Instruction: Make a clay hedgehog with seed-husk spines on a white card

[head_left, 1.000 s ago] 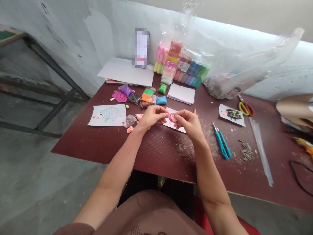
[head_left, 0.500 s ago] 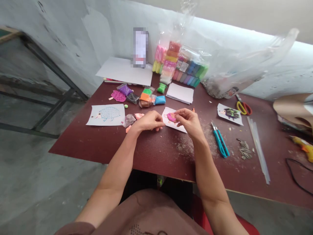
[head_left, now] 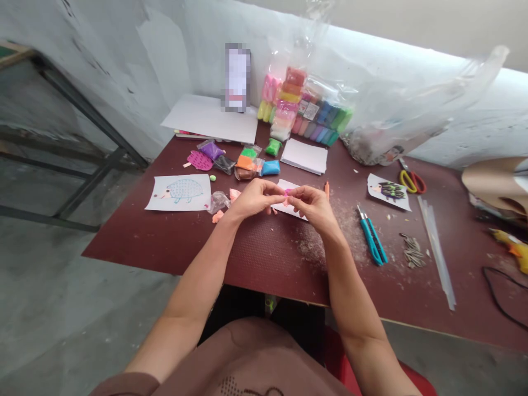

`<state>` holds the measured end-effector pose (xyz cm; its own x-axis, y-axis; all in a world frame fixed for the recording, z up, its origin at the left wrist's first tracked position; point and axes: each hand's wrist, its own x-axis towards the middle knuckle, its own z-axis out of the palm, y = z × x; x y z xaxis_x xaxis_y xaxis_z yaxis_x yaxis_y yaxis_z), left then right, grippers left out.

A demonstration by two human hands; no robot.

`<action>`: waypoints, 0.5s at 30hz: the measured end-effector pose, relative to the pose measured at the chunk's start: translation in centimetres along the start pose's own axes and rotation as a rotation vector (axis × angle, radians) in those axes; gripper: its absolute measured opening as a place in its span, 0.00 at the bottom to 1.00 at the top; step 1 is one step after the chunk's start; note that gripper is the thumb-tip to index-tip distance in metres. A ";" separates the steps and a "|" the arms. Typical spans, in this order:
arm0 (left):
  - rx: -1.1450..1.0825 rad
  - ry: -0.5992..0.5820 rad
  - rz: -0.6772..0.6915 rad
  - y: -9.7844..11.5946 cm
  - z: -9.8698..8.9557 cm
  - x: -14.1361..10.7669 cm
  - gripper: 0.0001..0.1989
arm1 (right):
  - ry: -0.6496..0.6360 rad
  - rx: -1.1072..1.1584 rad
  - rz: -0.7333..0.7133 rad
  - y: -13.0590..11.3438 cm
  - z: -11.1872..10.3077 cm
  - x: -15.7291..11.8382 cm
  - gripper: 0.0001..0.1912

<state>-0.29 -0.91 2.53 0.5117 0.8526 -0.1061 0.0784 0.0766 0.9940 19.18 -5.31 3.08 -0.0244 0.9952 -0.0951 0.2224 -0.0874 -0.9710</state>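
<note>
My left hand point(head_left: 260, 199) and my right hand point(head_left: 310, 205) meet at their fingertips above a small white card point(head_left: 295, 212) with pink clay on it. Both hands are closed in a pinch around a small bit of pinkish-orange clay point(head_left: 285, 202), mostly covered by the fingers. Left of my left hand lie loose peach clay point(head_left: 218, 216) and a crumpled clear wrapper point(head_left: 218, 202). A card with a blue hedgehog drawing point(head_left: 185, 190) is at the left. An orange pen point(head_left: 327, 190) lies just behind my right hand.
Wrapped clay packets point(head_left: 247, 165), a paper stack point(head_left: 304, 156) and bagged clay point(head_left: 305, 110) are at the back. To the right are a teal cutter point(head_left: 372, 239), scissors point(head_left: 412, 181), a decorated hedgehog card point(head_left: 388, 191), clear sticks point(head_left: 437, 253) and a yellow glue gun point(head_left: 511, 247).
My right hand has moved left and my left hand slightly right, so their fingertips now meet over the card. More of the orange pen and loose peach clay shows.
</note>
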 end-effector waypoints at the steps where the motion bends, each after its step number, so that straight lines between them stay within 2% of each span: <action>1: -0.002 -0.008 0.007 0.1 0.1 0.0 0.07 | -0.001 0.001 0.004 0.0 0.1 0.0 0.16; 10: -0.006 0.033 -0.008 0.0 0.5 0.3 0.07 | 0.015 -0.103 -0.036 0.7 0.0 0.4 0.14; 12: 0.068 0.114 -0.023 -0.2 0.3 0.5 0.09 | 0.071 -0.143 -0.058 0.9 -0.3 0.6 0.13; 15: 0.300 0.256 -0.023 -0.6 0.2 0.6 0.10 | 0.195 -0.278 -0.068 1.3 -1.0 1.0 0.11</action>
<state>0.10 -0.54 1.91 0.2795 0.9568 -0.0803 0.3532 -0.0247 0.9352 20.40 -4.41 1.94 0.1322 0.9905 0.0377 0.4843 -0.0313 -0.8744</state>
